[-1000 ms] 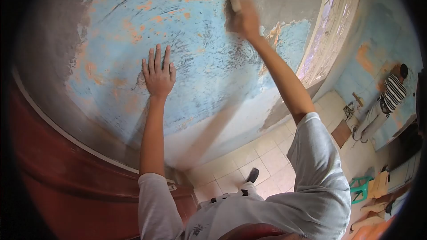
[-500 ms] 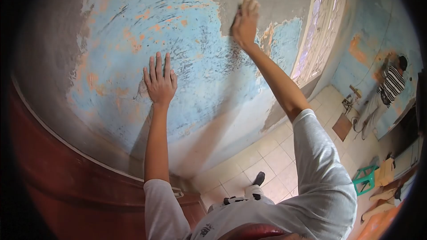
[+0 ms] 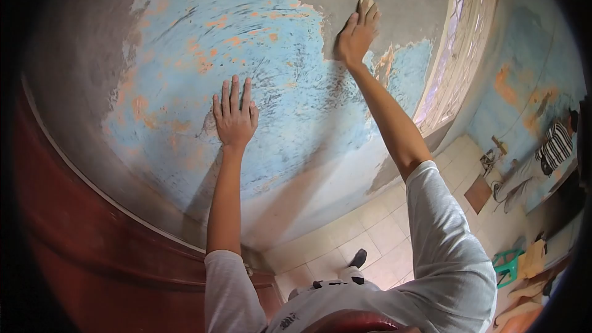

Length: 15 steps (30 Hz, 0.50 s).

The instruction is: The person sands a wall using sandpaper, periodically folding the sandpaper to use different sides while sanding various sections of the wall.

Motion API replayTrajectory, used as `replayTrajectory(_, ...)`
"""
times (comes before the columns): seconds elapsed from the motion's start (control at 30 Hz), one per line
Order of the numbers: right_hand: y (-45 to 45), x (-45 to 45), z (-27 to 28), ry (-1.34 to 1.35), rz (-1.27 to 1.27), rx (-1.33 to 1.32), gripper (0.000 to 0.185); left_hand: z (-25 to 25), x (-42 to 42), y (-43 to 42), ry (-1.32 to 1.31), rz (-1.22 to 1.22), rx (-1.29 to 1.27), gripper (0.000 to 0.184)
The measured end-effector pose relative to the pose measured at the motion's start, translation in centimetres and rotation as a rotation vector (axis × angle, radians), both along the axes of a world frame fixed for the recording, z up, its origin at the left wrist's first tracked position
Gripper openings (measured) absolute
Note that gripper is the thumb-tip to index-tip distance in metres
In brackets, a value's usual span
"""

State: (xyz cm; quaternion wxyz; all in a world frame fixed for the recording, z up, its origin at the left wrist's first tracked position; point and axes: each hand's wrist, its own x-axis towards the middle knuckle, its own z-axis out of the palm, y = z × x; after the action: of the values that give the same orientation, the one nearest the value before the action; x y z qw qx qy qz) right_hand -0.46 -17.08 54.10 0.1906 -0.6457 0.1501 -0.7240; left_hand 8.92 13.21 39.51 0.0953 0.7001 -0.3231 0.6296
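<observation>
Flat against the blue, worn paint of the wall [image 3: 203,55] rests my left hand [image 3: 235,120], fingers stretched out and holding nothing. Higher up and to the right, my right hand [image 3: 359,36] presses a pale, flat piece of sandpaper [image 3: 367,1] against the grey bare patch [image 3: 401,0]. Only the sandpaper's tip shows beyond the fingers; the rest is hidden under the hand. Dark scuff marks [image 3: 271,80] and orange spots cover the blue paint between and above my hands.
A window with a patterned grille [image 3: 453,55] is at the right. A reddish-brown door [image 3: 111,253] stands at the lower left. Farther right, a person in a striped shirt [image 3: 557,147] is by another blue wall, near a green stool [image 3: 507,268] on the tiled floor [image 3: 382,234].
The view has shifted, so the wall and both hands sit farther right. My right hand has moved slightly up the wall; my left stays in place. The other person's arm is lower.
</observation>
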Motion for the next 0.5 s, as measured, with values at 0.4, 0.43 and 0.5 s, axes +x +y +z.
replayTrajectory(0.4, -1.1, -2.1, -4.2, 0.659, -0.116, -0.975, 0.058, 0.3, 0.0, 0.0, -0.049, 0.023, -0.006, 0.051)
replayTrajectory(0.43, -1.3, -2.1, -3.7, 0.662, -0.114, -0.975, 0.058, 0.3, 0.1, -0.1, -0.067, 0.017, -0.015, 0.051)
replayTrajectory(0.5, -1.8, -1.4, -2.0, 0.496, -0.111, -0.575, 0.059, 0.3, 0.0, 0.0, -0.077, 0.012, -0.021, 0.050)
